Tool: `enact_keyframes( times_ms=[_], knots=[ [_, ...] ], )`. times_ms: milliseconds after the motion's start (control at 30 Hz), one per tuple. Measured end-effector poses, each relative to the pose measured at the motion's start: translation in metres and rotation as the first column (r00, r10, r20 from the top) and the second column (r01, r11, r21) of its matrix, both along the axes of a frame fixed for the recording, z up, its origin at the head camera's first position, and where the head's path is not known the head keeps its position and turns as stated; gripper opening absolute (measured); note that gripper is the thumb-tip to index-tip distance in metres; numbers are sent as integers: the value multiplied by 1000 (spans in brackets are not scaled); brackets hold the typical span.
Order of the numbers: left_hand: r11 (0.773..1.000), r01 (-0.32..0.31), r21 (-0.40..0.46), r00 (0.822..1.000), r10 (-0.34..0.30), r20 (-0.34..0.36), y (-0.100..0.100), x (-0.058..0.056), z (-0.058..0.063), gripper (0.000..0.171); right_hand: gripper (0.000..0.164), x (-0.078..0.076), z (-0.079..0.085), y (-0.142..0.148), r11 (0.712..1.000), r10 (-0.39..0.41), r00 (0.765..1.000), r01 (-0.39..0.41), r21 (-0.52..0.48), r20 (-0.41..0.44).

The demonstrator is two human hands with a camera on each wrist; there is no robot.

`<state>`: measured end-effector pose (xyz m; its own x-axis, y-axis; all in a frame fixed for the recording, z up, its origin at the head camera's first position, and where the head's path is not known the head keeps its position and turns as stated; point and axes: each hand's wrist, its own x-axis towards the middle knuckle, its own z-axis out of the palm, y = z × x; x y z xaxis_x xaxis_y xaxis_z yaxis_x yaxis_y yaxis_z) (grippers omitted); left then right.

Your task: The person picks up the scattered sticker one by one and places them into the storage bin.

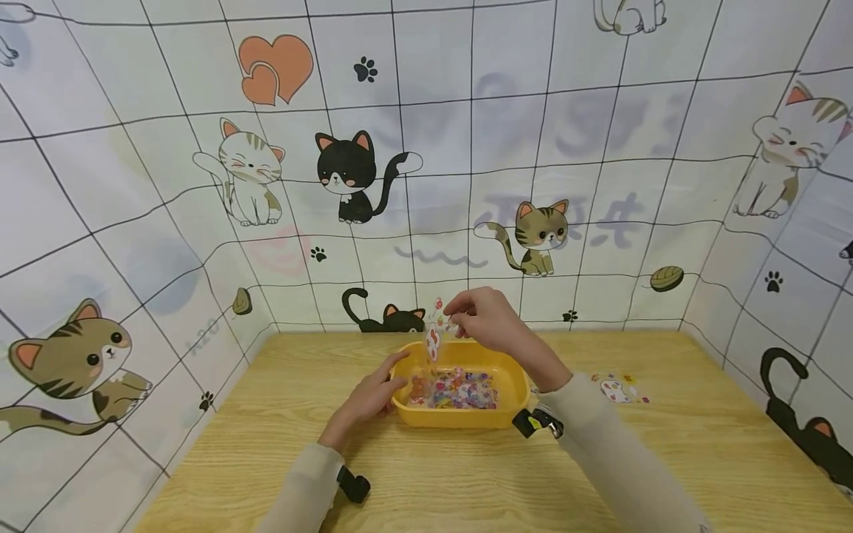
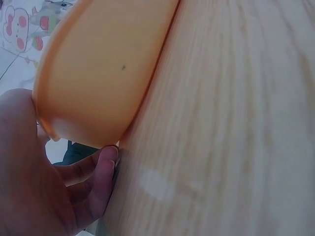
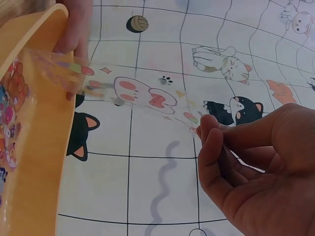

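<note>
A yellow plastic basin (image 1: 460, 420) stands on the wooden table, with many small colourful printed pieces (image 1: 466, 389) in its bottom. My left hand (image 1: 369, 392) grips the basin's left end at the rim; in the left wrist view, its curled fingers (image 2: 101, 184) are beside the lower outer wall. Above the basin's far side, my right hand (image 1: 486, 318) pinches one end of a clear plastic strip (image 3: 145, 93) between thumb and fingertips. A white rabbit face with red and small bright figures is printed on the strip. Its other end hangs down into the basin.
Right of the basin, another clear printed piece (image 1: 616, 389) lies on the wooden table (image 1: 466, 481), partly behind my right forearm. A white gridded cloth (image 1: 440, 185) with printed cats hangs behind the table and along both sides.
</note>
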<state>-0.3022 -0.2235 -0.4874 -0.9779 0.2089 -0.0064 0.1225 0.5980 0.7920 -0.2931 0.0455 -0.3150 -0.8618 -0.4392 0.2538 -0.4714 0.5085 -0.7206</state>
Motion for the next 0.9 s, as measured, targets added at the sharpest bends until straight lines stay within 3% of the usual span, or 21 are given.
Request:
enact_keyframes(
  times_ms=[233,400,767,900],
  knots=[
    [1000,-1,14,1000,1,15,0,2,2,57,21,-13,-12,-10,1000,28,1000,-28,4,9],
    [1000,-2,9,1000,2,14,0,2,2,57,20,-18,-25,-12,1000,20,998,-20,8,62],
    [1000,3,-8,1000,-3,-17,1,3,2,56,25,-22,-45,-2,993,-59,978,38,109,200],
    [1000,9,1,1000,-9,-18,1,3,1,54,21,-25,-46,-2,980,-78,980,43,192,182]
  ],
)
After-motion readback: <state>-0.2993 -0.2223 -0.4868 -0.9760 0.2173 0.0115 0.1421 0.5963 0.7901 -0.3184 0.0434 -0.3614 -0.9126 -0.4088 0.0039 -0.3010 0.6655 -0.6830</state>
